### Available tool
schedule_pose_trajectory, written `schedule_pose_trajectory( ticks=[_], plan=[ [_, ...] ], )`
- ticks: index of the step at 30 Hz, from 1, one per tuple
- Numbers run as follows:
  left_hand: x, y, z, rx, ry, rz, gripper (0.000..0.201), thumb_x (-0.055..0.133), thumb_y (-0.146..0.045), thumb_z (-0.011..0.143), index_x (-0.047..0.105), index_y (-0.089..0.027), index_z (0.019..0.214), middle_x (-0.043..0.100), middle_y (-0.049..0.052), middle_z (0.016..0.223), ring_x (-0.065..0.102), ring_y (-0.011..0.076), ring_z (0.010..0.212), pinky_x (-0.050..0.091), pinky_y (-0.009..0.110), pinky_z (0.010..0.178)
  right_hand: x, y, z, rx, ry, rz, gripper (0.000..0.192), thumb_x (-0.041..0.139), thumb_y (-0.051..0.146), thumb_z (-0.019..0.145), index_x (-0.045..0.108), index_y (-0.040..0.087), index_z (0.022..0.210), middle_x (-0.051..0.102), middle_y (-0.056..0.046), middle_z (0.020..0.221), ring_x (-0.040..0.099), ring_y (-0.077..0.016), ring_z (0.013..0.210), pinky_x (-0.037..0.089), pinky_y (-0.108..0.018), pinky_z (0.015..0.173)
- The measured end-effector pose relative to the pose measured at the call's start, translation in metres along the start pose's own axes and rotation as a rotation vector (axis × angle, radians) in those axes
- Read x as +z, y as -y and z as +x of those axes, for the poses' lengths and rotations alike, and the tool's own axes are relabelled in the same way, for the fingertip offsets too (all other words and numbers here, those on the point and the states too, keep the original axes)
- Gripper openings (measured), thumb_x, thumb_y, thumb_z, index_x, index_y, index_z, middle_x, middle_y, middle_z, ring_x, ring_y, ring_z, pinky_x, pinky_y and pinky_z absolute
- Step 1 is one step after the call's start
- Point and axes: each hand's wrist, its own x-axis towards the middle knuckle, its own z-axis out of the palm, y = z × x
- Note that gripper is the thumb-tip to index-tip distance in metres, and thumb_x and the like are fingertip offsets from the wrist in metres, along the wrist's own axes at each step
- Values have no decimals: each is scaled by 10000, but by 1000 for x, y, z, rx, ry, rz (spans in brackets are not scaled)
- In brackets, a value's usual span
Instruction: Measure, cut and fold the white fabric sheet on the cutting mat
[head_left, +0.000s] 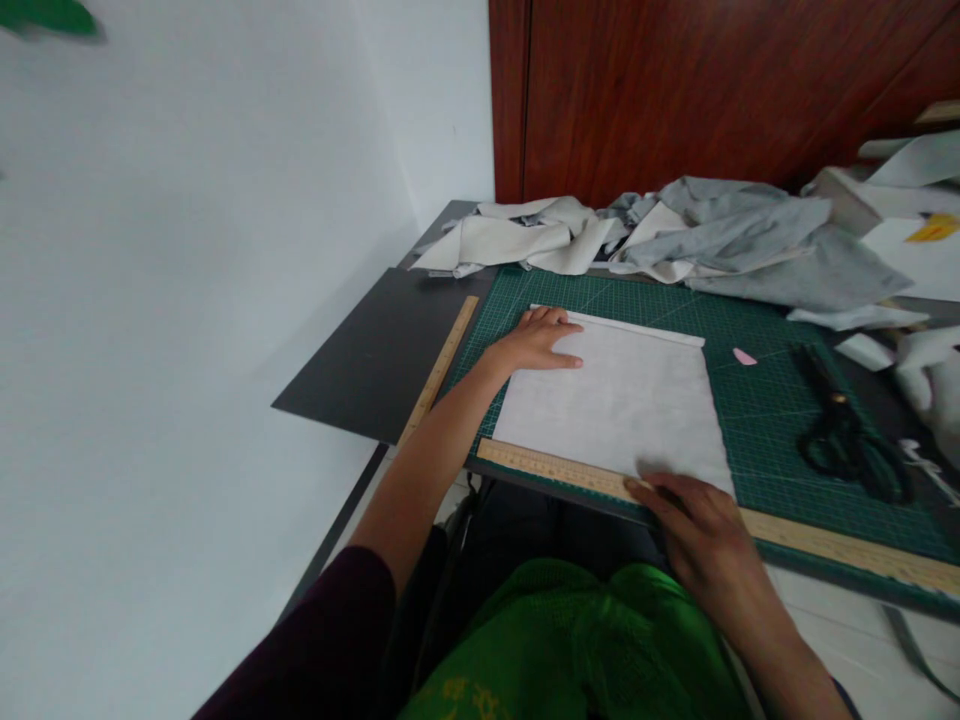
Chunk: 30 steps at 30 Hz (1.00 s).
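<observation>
Clocked from the white cloth, lying flat on the left half of a green cutting mat: at nine, a dark gray board, then a wooden ruler along the mat's edge. Rests the left hand on the cloth's folded far edge at ten, thumb and forefinger spread apart. Has a second wooden ruler running nearside from eight to four. Touches that with the right hand at five, thumb and forefinger tips close together; cannot tell whether clamped on it. Farther right: between two and three, a small pink piece; between one and two, crumpled gray fabric; at three, black-handled scissors, blades toward eleven.
</observation>
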Motion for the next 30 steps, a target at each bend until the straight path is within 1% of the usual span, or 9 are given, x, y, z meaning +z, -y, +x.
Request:
schedule_pose_trajectory(
  ticks=[3,10,16,19,22,25,28,30],
  plan=[
    [0,-1,-1,-10,0,5,713,591,-668,870,547,-301,1480,497,65,1435,378,293,1369,270,406,1171,2,-5,-2,-38,7,-18,675,489,-6,848,521,261,1467,618,-124,1313,588,-295,1170,494,-475,965],
    [-2,-4,-1,-4,10,-10,715,587,-671,870,547,-296,1477,500,74,1438,368,308,1383,262,421,1176,4,-7,-6,-50,-6,-59,674,494,12,855,508,271,1477,631,-124,1300,605,-298,1152,504,-458,928],
    [-3,-4,-2,-1,-5,-29,702,642,-646,858,570,-282,1453,516,72,1440,390,305,1379,266,422,1185,3,-9,-6,-68,10,-46,682,485,7,849,519,274,1476,642,-116,1295,616,-287,1150,504,-452,944],
    [-3,5,-1,1,-35,-91,602,654,-589,886,621,-263,1390,547,63,1432,438,279,1361,284,407,1187,5,-9,-6,-50,-1,-24,683,474,-5,835,550,281,1451,650,-108,1288,619,-285,1149,498,-454,955],
    [-4,20,2,-2,-89,-220,415,548,-472,988,665,-234,1307,624,61,1353,536,214,1289,353,354,1148,8,-9,-7,-36,-28,-10,675,469,0,838,574,293,1436,656,-101,1294,620,-287,1162,491,-454,966],
    [-5,34,4,-31,-134,-265,346,463,-356,1034,709,-189,1209,690,73,1253,608,175,1191,410,315,1092,12,-12,-9,-34,-50,-14,647,472,17,849,598,304,1415,670,-88,1276,631,-285,1154,492,-438,960],
    [-4,45,3,-59,-145,-218,295,487,-259,1007,750,-184,1117,720,54,1244,615,172,1180,363,334,1142,15,-16,-10,-59,-57,-20,627,475,33,867,598,309,1417,678,-84,1260,642,-279,1140,498,-421,950],
    [-3,50,1,-75,-151,-190,289,512,-195,969,764,-200,1110,721,37,1271,600,177,1210,330,351,1168,15,-18,-11,-75,-53,-23,632,473,39,871,591,314,1428,677,-83,1273,647,-279,1147,501,-416,952]
  ],
)
